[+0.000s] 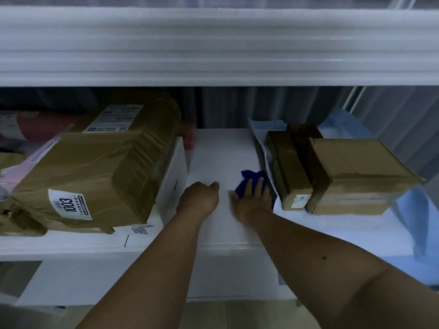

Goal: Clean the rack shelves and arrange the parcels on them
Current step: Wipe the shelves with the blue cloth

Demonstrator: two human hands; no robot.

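- Right now, right hand (251,200) pressing flat, fingers straight, on a blue cloth (249,181) lying on the white shelf (221,153).
- Left hand (199,198) just beside it, fingers curled under, knuckles on the shelf, nothing visibly held.
- Bare strip of shelf between the two parcel groups; both hands inside that gap.
- Left of the gap: white box (174,176), edge near the left hand, carrying a large taped brown parcel (95,167) labelled 1003.
- Right of the gap: narrow brown box (288,169) close beside the cloth, touching a wider cardboard box (354,176); blue wrapping (263,129) behind them.
- Upper shelf edge (218,46) running across overhead.
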